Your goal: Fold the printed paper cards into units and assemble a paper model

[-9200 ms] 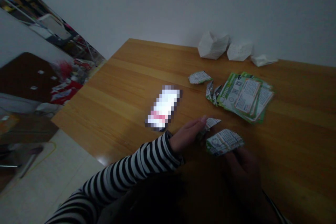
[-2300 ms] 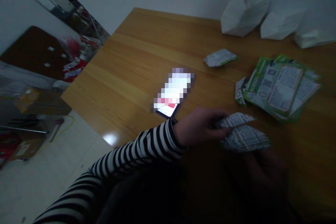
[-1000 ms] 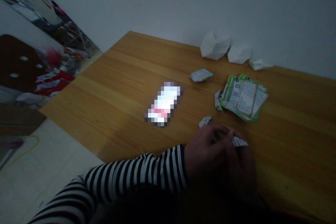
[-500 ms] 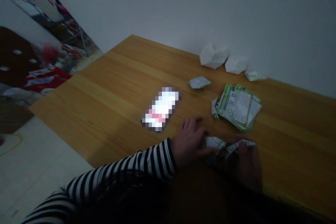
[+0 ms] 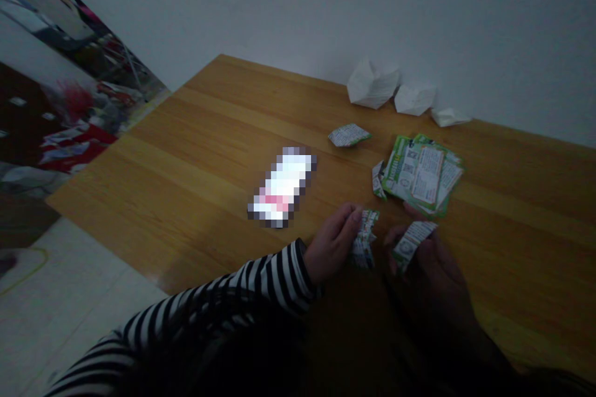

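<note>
Near the front edge of the wooden table, my left hand (image 5: 331, 242) pinches a folded piece of printed paper (image 5: 365, 239) between thumb and fingers. A second folded printed paper (image 5: 414, 244) sits in my right hand (image 5: 442, 267), its fingers closed around the lower edge. The two pieces are apart, with a small gap between them. Just beyond my hands lies a pile of green-and-white printed sheets (image 5: 421, 177). A small folded paper (image 5: 378, 180) touches the pile's left side, and another folded printed piece (image 5: 349, 135) rests farther back.
A phone (image 5: 282, 187) with a lit, blurred screen lies left of my hands on the wooden table (image 5: 186, 155). Several white folded papers (image 5: 372, 84) stand along the wall (image 5: 326, 6). Clutter with red items (image 5: 79, 146) is on the floor at the left.
Both hands have lifted the folded papers from the tabletop and turned them more upright. The pieces are now apart and show more clearly. The view has shifted slightly.
</note>
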`<state>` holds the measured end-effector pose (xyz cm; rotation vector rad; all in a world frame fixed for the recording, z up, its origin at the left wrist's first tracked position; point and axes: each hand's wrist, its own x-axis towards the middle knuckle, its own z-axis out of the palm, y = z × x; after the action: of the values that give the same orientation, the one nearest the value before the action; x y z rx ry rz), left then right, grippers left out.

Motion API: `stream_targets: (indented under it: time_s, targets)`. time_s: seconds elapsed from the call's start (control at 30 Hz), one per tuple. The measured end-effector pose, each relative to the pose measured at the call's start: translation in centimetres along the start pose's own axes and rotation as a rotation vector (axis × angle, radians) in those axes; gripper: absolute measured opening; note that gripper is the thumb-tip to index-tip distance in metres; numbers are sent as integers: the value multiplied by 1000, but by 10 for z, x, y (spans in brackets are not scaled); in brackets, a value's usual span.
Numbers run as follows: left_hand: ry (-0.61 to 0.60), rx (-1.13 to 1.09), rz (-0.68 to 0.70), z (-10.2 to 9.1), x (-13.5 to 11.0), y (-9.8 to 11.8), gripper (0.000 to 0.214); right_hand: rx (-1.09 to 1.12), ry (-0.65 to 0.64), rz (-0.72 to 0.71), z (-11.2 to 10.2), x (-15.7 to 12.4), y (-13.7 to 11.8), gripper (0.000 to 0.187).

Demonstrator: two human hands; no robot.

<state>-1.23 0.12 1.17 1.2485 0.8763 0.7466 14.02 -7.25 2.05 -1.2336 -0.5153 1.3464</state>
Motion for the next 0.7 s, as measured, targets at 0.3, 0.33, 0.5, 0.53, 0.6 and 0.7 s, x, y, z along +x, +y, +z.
stream_targets:
  time_s: [0.3,0.33,0.5,0.53,0.6,0.7]
  targets:
    - [28,0,60,5,-7,2,40,-108,33,144,-6,3,6,61]
    - [33,13,67,5,-7,2,39,-121,53,138,-5,3,6,60]
    - [13,53,87,5,-8,2,38,-153,24,173,-5,0,2,47]
    - [7,55,84,5,-8,2,38,-166,13,180,-5,-1,1,47]
    - [-1,65,75,5,-8,2,38,-193,10,181,-3,-2,0,47]
    - [-16,85,69,5,-8,3,38,-211,35,167,0,-3,1,46]
